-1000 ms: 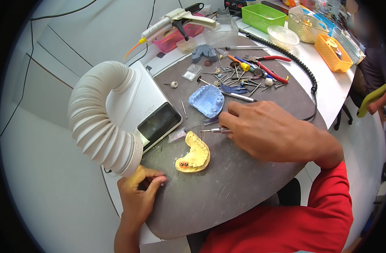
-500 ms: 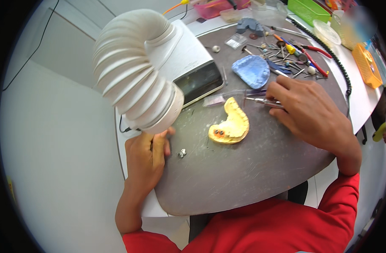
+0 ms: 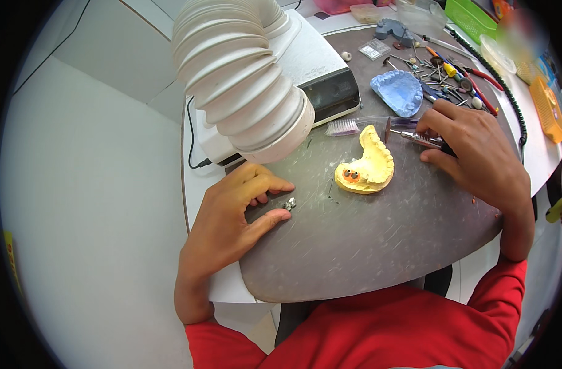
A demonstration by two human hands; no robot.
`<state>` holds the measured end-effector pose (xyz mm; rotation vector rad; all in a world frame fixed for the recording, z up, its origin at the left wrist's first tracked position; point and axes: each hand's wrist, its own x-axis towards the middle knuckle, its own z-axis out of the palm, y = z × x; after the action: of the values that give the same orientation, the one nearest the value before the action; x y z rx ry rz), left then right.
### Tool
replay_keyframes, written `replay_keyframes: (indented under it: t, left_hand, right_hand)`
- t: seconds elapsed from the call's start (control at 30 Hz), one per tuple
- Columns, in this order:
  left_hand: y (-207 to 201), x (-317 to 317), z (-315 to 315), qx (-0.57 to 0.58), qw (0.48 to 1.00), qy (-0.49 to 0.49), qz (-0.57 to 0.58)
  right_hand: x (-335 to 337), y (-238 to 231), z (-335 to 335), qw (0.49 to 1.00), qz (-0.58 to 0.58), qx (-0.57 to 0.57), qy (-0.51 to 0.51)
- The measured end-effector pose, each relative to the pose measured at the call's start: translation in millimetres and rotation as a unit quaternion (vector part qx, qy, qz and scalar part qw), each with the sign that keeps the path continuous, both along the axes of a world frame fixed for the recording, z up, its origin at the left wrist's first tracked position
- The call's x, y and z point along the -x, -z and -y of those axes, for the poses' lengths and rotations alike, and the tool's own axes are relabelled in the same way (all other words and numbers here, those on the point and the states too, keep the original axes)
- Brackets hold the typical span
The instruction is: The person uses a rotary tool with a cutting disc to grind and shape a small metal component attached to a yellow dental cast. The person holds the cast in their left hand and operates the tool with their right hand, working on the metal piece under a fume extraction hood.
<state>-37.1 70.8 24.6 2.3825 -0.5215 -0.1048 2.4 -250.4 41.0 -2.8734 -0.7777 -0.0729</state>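
Note:
My left hand [image 3: 231, 212] rests at the left of the grey work mat, thumb and index finger spread around a small shiny metal dental piece [image 3: 290, 203]. The thumb tip lies right beside the piece; I cannot tell whether it touches. In my right hand [image 3: 477, 147] is a rotary handpiece [image 3: 419, 138], gripped like a pen, with a thin brown disc [image 3: 388, 130] at its tip pointing left. Between the hands sits a yellow plaster dental model [image 3: 374, 163], with two dark round spots in an orange patch on its left end. The disc is just right of the model's upper end.
A white ribbed suction hose [image 3: 244, 80] hangs over the mat near my left hand, by a white machine [image 3: 311, 49]. Behind the model are a brush [image 3: 342, 127] and a blue dental model [image 3: 397, 92]. Several burs and pliers [image 3: 487, 78] crowd the far right.
My left hand has come out from under the hose end, its fingers opening around the metal piece. The handpiece's disc now shows clearly. The whole view has shifted.

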Motion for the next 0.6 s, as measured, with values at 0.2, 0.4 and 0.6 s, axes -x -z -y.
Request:
replay_keyframes:
  t: [0.2, 0.4, 0.6]
  left_hand:
    - [-1.3, 0.6, -0.9, -0.009, 1.0, 0.009, 0.004]
    - [7.3, -3.1, -1.2, 0.149, 0.984, -0.014, -0.097]
    - [-6.3, -1.5, 36.9, 0.363, 0.888, -0.043, -0.278]
  right_hand:
    - [0.9, -8.5, 4.4, 0.999, 0.043, 0.01, -0.022]
    - [-3.4, -10.2, -7.0, 0.958, 0.205, -0.196, -0.048]
    - [12.6, -3.9, -18.6, 0.934, 0.177, -0.192, -0.244]
